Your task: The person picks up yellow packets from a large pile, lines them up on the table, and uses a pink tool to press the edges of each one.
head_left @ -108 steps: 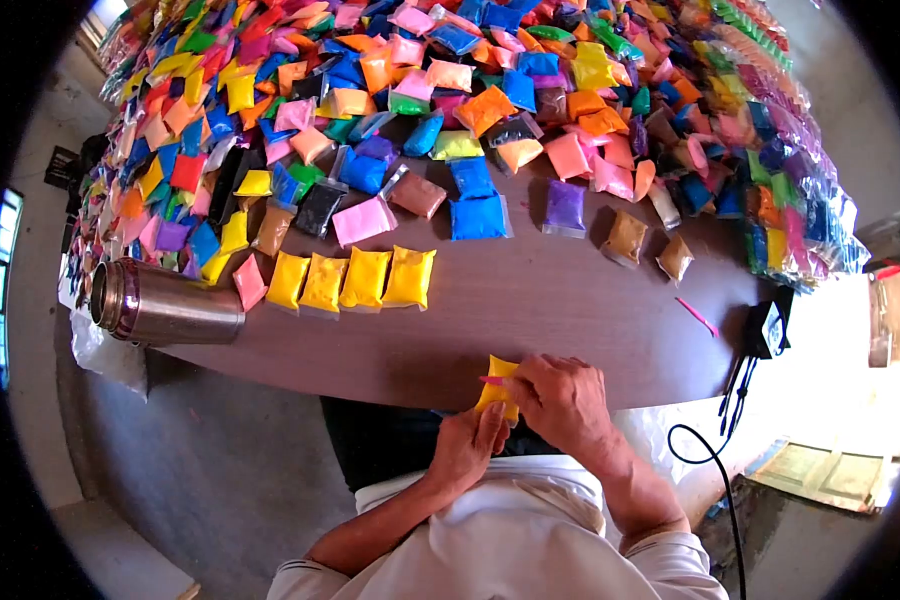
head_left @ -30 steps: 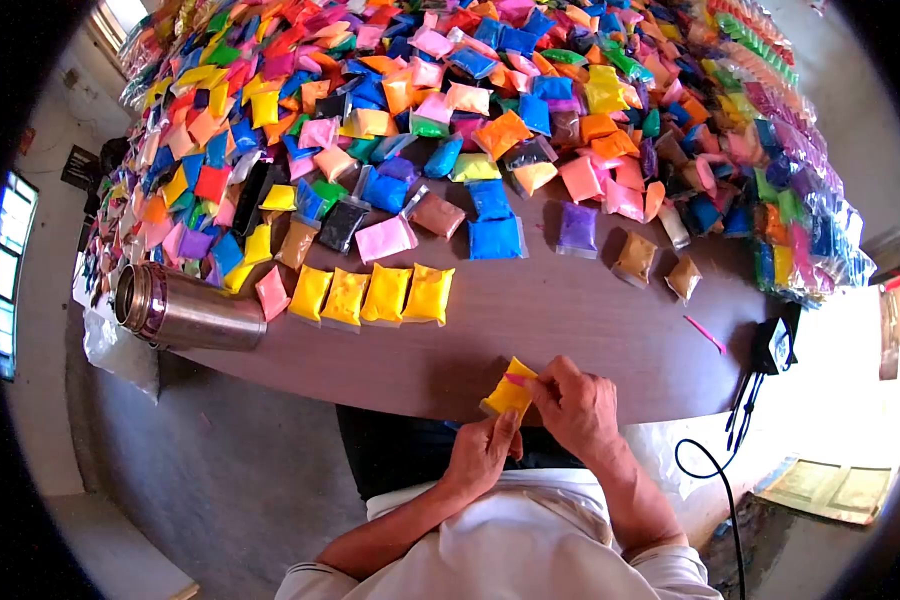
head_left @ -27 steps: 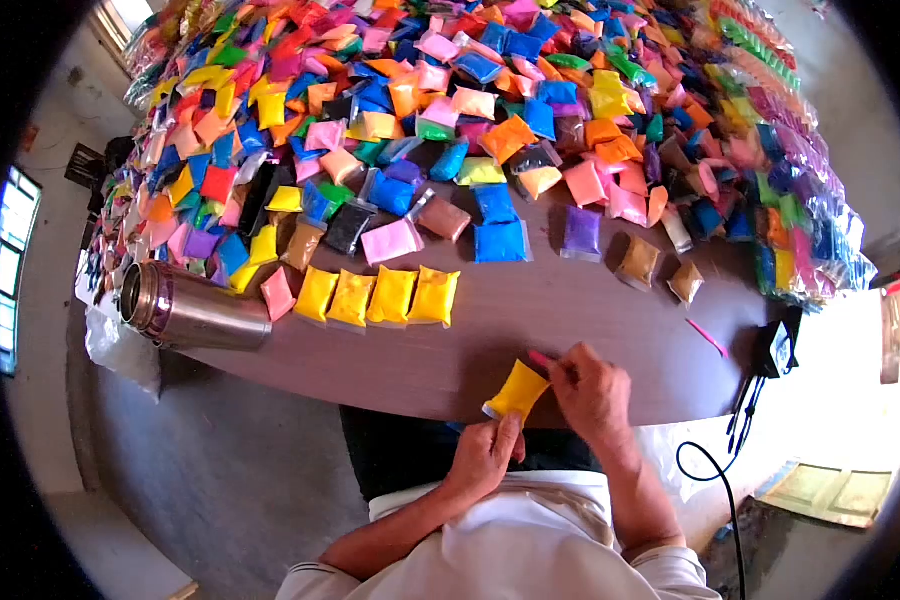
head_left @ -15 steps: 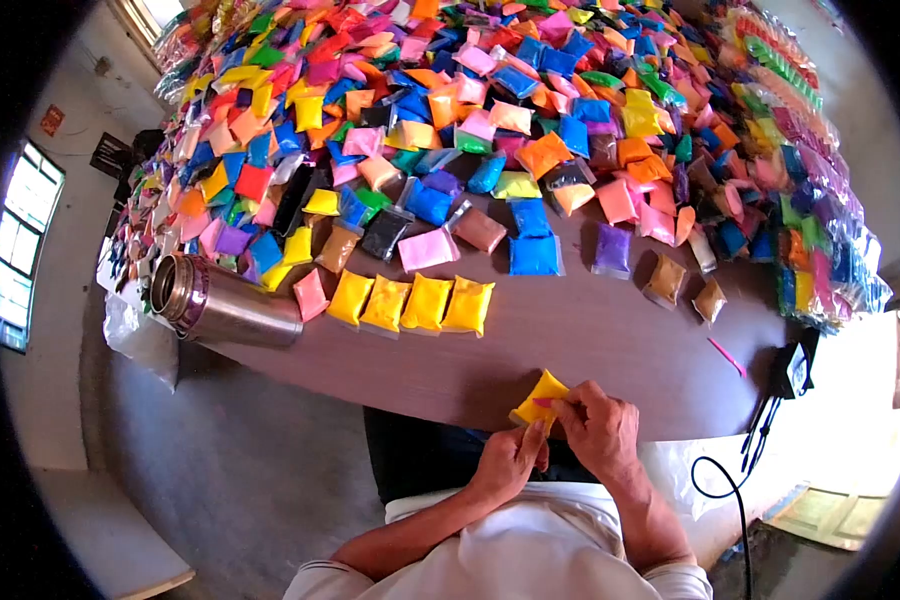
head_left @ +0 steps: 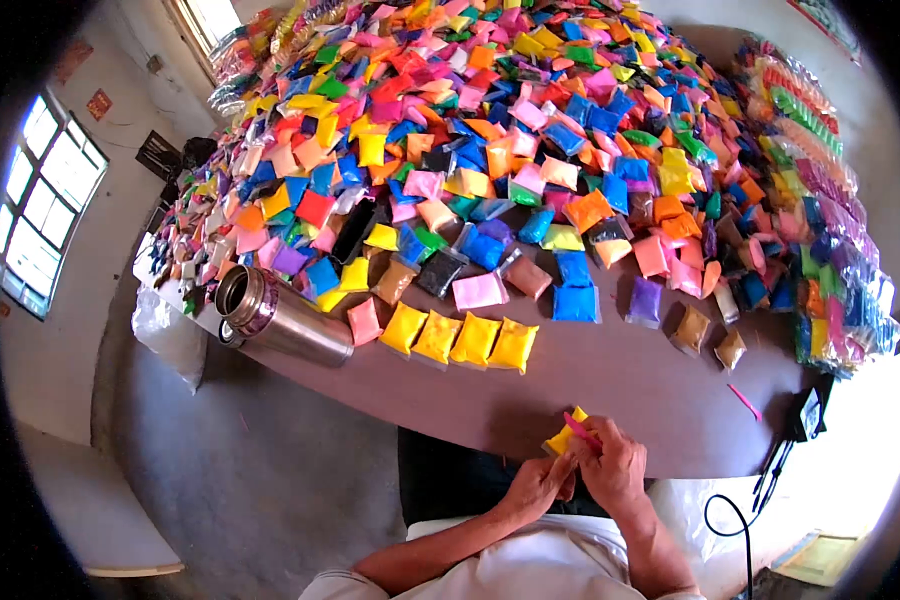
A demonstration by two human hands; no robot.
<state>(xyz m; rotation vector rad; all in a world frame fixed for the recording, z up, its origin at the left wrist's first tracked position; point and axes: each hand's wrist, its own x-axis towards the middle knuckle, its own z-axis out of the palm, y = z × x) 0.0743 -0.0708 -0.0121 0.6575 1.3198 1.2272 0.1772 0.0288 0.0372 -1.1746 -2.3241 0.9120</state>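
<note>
My left hand (head_left: 538, 487) pinches the lower edge of a small yellow packet (head_left: 562, 439) at the table's front edge. Closed around a thin pink strip (head_left: 581, 430), my right hand (head_left: 613, 463) holds it against the packet's upper face. The two hands are close together, and their fingers hide the packet's lower right part. Behind them, several yellow packets (head_left: 472, 341) lie side by side in a row on the brown table (head_left: 610, 370).
A large heap of colourful packets (head_left: 490, 130) covers the back of the table. On the left lies a steel flask (head_left: 295, 320) without a lid. Another pink strip (head_left: 744, 402) lies at the right, near a black device with cables (head_left: 808, 415).
The whole view has shifted, so the scene appears lower and further right. The pink strip now stands out more above my right fingers, across the yellow packet.
</note>
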